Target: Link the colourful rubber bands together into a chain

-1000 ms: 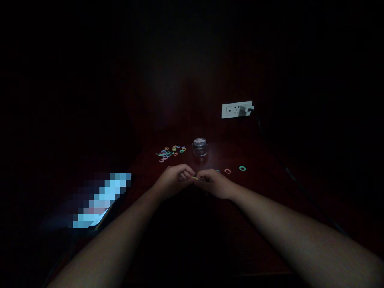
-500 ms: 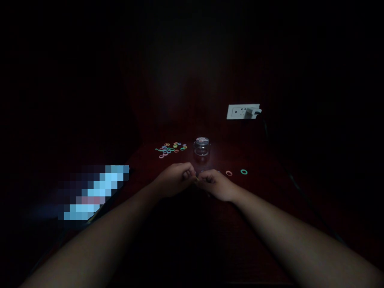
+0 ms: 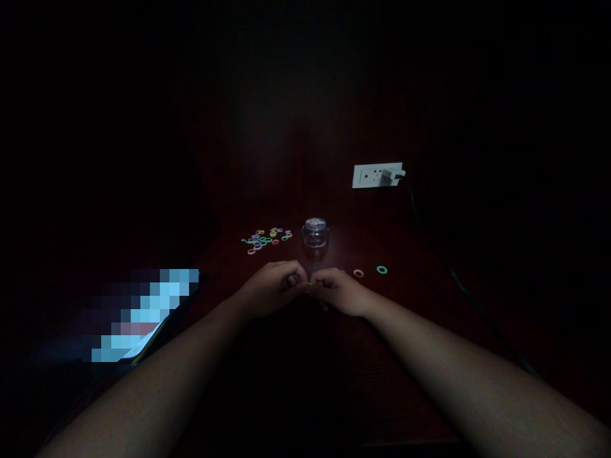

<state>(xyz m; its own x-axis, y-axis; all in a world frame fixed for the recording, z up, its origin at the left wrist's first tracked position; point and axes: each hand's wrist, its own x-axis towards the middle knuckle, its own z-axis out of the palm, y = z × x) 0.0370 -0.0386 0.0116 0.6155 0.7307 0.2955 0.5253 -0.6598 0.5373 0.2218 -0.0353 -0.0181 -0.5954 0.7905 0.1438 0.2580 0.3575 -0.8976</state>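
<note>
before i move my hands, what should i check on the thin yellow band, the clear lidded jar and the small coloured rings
1. Thin yellow band between left hand and right hand: ok
2. Clear jar upright, lid on: ok
3. Pink ring and green ring apart: ok
4. Coloured ring pile away from hands: ok
5. Near tabletop well lit: not ok, dark
6. Band undamaged: cannot tell, too small

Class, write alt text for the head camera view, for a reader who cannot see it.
Two bare hands, left and right, pinch a small yellowish band over a dark red table. Beyond are scattered colourful rings, a clear lidded jar and a wall socket.
</note>
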